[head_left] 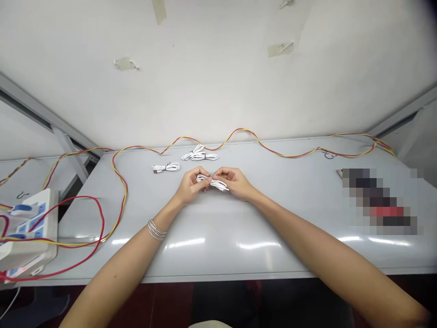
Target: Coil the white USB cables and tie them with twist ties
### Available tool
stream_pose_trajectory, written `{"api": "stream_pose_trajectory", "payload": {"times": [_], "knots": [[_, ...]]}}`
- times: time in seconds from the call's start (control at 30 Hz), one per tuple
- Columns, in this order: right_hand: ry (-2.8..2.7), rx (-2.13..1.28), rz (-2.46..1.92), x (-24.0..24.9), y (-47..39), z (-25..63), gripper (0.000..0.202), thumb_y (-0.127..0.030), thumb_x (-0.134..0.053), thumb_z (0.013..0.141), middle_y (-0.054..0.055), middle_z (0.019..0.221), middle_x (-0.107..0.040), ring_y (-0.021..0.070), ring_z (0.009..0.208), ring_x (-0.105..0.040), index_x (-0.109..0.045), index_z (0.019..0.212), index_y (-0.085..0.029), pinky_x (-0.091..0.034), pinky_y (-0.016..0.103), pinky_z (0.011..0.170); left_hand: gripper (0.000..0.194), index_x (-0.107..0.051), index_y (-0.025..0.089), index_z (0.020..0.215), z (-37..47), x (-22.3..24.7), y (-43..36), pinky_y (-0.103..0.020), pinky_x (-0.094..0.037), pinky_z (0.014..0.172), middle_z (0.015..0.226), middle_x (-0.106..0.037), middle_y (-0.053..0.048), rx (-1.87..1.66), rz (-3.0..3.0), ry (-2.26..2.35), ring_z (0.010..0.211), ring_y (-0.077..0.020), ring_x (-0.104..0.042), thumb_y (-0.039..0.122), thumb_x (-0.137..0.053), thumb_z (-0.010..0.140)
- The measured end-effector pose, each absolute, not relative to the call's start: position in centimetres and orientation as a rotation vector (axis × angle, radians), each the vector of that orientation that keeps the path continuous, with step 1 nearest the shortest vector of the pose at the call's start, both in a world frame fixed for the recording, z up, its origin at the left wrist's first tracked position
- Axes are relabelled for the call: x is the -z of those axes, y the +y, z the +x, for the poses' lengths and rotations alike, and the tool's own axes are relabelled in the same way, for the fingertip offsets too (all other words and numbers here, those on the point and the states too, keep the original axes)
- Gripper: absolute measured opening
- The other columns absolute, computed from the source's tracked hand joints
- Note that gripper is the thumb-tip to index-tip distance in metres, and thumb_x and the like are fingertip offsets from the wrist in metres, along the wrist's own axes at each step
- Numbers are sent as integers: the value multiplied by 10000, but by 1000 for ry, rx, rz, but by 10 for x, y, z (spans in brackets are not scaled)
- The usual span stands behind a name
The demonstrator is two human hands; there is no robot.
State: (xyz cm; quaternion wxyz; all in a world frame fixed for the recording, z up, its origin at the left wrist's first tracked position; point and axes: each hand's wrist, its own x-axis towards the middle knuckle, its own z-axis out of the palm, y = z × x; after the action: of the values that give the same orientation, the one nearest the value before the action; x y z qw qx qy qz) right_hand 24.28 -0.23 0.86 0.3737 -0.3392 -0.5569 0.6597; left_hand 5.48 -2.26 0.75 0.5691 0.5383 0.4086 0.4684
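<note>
A coiled white cable is held between my two hands above the middle of the grey table. My left hand pinches its left end between thumb and fingers. On the other side, my right hand has its thumb and fingertips closed on the coil near its middle. Just beyond my hands lie more white cables, coiled and bound with dark ties. Another bundled white cable with a dark tie rests to the left of them.
Red and yellow twisted wires run along the back of the table. A white power strip with blue sockets and plugs stands at the left, a red wire looping beside it. A pixelated object lies at the right.
</note>
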Motion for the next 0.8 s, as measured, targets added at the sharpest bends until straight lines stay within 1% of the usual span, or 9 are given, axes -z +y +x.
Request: {"api": "stream_pose_trajectory", "payload": {"times": [0.1, 0.2, 0.33, 0.4, 0.47, 0.57, 0.6, 0.67, 0.8], "knots": [[-1449, -1727, -860, -9, -3, 244, 404, -538, -812, 732, 30, 733, -700, 147, 655, -607, -683, 824, -167, -431, 277, 618, 330, -609, 149, 799, 54, -7, -23, -234, -452, 537, 754, -638, -7, -1093, 1252, 951, 583, -94, -570, 392, -824, 741], [-1430, -1742, -871, -11, -3, 245, 376, -511, -820, 734, 40, 760, -716, 157, 682, -630, -698, 820, -165, -454, 288, 648, 322, -613, 149, 802, 55, -7, -24, -235, -435, 529, 744, -639, -8, -1092, 1238, 945, 578, -96, -570, 386, -821, 739], [-1391, -1772, -905, -15, 0, 247, 371, -507, -833, 718, 17, 694, -687, 121, 590, -569, -722, 795, -162, -433, 270, 585, 330, -608, 151, 802, 55, -9, -24, -239, -435, 531, 748, -641, -10, -1136, 1262, 930, 594, -105, -578, 385, -825, 722], [-1388, -1795, -898, -16, 0, 247, 400, -546, -811, 736, 21, 678, -681, 122, 584, -573, -725, 760, -155, -456, 276, 591, 313, -612, 149, 804, 55, -10, -24, -240, -442, 534, 777, -643, -12, -1147, 1298, 955, 598, -103, -584, 375, -816, 733], [-1396, -1794, -863, -17, 0, 247, 430, -581, -792, 748, 38, 726, -705, 146, 640, -623, -728, 761, -156, -512, 299, 650, 283, -620, 150, 807, 55, -10, -24, -240, -457, 540, 784, -632, -7, -1183, 1351, 990, 600, -97, -580, 356, -803, 747], [-1386, -1750, -824, -18, -4, 244, 414, -544, -861, 680, 53, 848, -744, 194, 786, -688, -735, 828, -179, -577, 346, 765, 231, -628, 158, 814, 57, -9, -24, -249, -492, 556, 802, -629, -13, -1233, 1440, 1058, 632, -106, -594, 326, -781, 769], [-1368, -1731, -834, -18, -5, 243, 415, -528, -884, 651, 53, 858, -747, 201, 808, -695, -732, 825, -183, -586, 359, 790, 214, -633, 159, 816, 58, -8, -24, -251, -500, 561, 802, -632, -18, -1248, 1467, 1078, 645, -111, -602, 318, -772, 779], [-1331, -1699, -848, -17, -7, 241, 415, -510, -904, 622, 47, 844, -743, 203, 807, -701, -723, 802, -183, -595, 378, 814, 192, -637, 158, 822, 59, -8, -24, -250, -503, 555, 798, -630, -22, -1263, 1489, 1099, 661, -119, -609, 298, -763, 785], [-1306, -1661, -814, -14, -9, 238, 402, -467, -910, 626, 40, 827, -737, 196, 805, -713, -714, 815, -170, -589, 396, 867, 214, -631, 148, 851, 60, -10, -26, -271, -547, 567, 829, -632, -23, -1265, 1488, 1081, 668, -128, -635, 283, -774, 767]]}}
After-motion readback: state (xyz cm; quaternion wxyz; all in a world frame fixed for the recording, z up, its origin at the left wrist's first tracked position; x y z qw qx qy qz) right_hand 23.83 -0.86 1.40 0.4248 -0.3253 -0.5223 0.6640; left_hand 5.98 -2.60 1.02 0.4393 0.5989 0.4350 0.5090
